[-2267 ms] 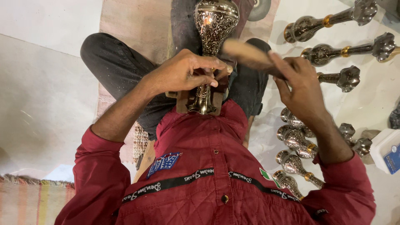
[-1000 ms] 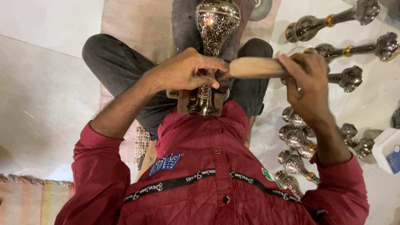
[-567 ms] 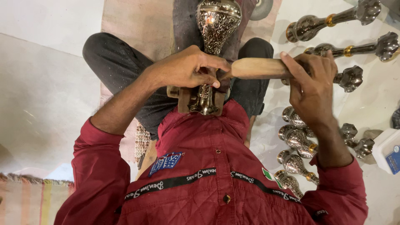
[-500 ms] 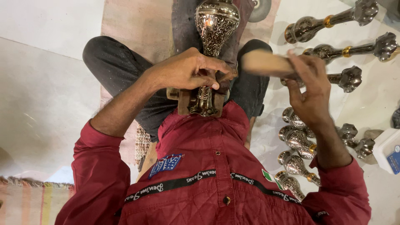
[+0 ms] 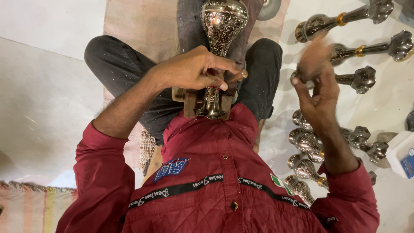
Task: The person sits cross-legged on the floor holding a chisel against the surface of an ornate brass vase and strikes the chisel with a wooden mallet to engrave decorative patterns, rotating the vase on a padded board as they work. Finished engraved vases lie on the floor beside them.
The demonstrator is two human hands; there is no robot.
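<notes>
Red quilted jacket (image 5: 224, 190): worn by the person, filling the lower frame from 5 to 7 o'clock.

Left hand (image 5: 192, 69): closed around the narrow neck of an engraved metal vessel (image 5: 222, 21), with a thin rod-like tool pinched at the fingertips (image 5: 222, 85). The vessel's bulb rises at 12 o'clock from the grip; its foot stands at 6 o'clock from the grip on a wooden block (image 5: 189, 101) set over the lap.

Right hand (image 5: 319, 92): raised at 3 o'clock from the vessel, well apart from it, blurred. A blurred brown object is seen at the fingers; how firmly it is held cannot be told.

Dark trousers (image 5: 120, 64): crossed legs under the block, over a mat (image 5: 138, 26).

Further metal pieces: a cluster of engraved cups (image 5: 306, 142) at 4 o'clock, long stemmed pieces (image 5: 345, 19) at 2 o'clock, on the pale floor (image 5: 39, 95). A white container (image 5: 399, 151) is seen at the right edge.
</notes>
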